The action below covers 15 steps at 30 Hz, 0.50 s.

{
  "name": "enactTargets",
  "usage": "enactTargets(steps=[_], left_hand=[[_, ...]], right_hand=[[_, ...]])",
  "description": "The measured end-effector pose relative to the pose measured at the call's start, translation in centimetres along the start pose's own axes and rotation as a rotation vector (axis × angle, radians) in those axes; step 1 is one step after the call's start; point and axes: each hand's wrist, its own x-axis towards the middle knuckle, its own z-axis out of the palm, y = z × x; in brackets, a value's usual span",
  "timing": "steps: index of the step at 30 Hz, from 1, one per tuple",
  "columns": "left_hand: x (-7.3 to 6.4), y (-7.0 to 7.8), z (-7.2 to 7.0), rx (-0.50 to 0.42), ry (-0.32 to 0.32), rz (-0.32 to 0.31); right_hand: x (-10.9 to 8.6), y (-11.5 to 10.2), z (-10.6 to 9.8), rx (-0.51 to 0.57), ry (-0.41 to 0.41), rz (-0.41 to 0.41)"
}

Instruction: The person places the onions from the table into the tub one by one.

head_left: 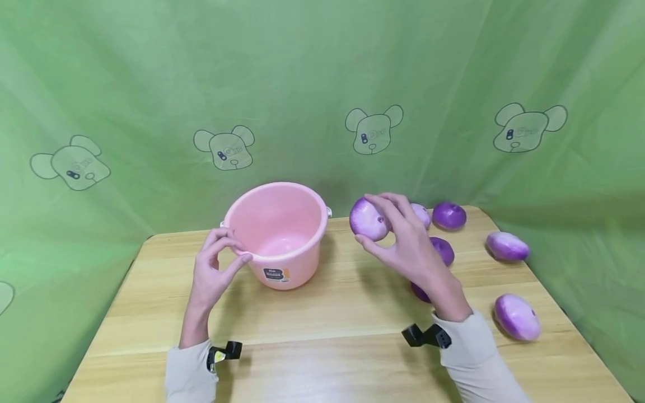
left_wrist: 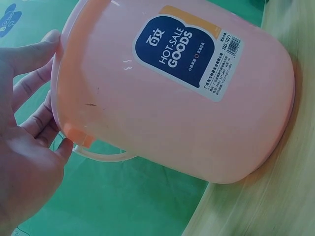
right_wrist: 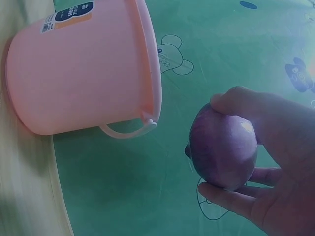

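Note:
A pink bucket (head_left: pixel 297 270) with a printed label (left_wrist: pixel 177 54) stands upright on the table. My left hand (head_left: pixel 214 271) pinches its rim at the near left side, thumb outside and fingertips over the edge. In my right hand (head_left: pixel 410 246) is a purple-and-white onion (head_left: pixel 367 219), gripped between thumb and fingers and raised to the right of the bucket. The right wrist view shows that onion (right_wrist: pixel 224 147) apart from the bucket, with a small pointed tip. Inside, the visible bucket floor (head_left: pixel 282 245) is bare.
Several more onions lie on the right of the wooden table (head_left: pixel 312 358), among them a dark purple onion (head_left: pixel 449 216) at the back and a paler onion (head_left: pixel 517 317) near the right edge. Others are partly behind my right hand. A green curtain (head_left: pixel 302 73) hangs close behind the table.

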Motion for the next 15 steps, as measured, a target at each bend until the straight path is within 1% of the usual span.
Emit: enactTargets(steps=[3, 9, 15], left_hand=[[0.00, -0.23, -0.09, -0.007, -0.003, 0.003], [-0.01, -0.25, -0.16, -0.013, -0.009, 0.006], [-0.05, -0.26, -0.04, -0.010, -0.001, 0.001]], right_hand=[[0.12, -0.16, 0.13, 0.016, -0.012, 0.011], [0.41, -0.54, 0.53, 0.031, -0.028, 0.019], [0.78, -0.79, 0.91, 0.038, -0.015, -0.007]])
